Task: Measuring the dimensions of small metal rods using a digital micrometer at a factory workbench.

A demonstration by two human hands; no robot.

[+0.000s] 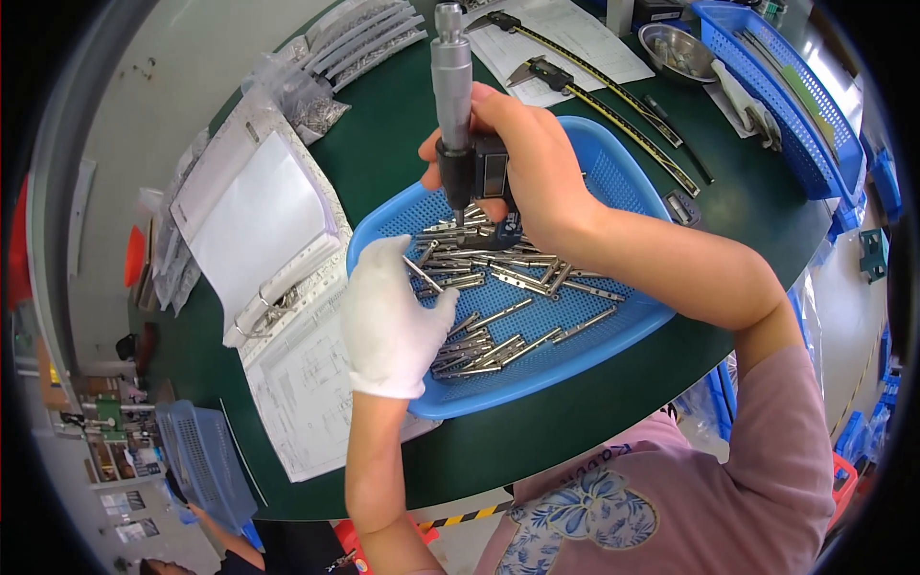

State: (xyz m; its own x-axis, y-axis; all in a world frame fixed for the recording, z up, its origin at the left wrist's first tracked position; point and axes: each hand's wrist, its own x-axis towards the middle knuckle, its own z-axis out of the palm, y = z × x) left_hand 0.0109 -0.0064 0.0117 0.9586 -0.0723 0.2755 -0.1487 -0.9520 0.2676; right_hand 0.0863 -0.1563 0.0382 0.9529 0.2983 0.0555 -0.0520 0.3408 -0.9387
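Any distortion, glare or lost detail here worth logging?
Head view: dark corners, and the green table's near edge looks bowed; head view: glints on the metal parts, while the white glove looks nearly washed out; head view: the micrometer appears fairly sharp, but fine print on the drawing sheet is too small to read.

micrometer (452,81): silver-black | basket (621,158): blue | glove (388,321): white | tabletop (575,426): green | shirt (733,484): pink, blue-patterned

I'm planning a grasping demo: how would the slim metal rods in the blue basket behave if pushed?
The metal rods look straight, so probably stiff. Their shiny surfaces suggest slipperiness. Loosely heaped, they'd likely slide apart.
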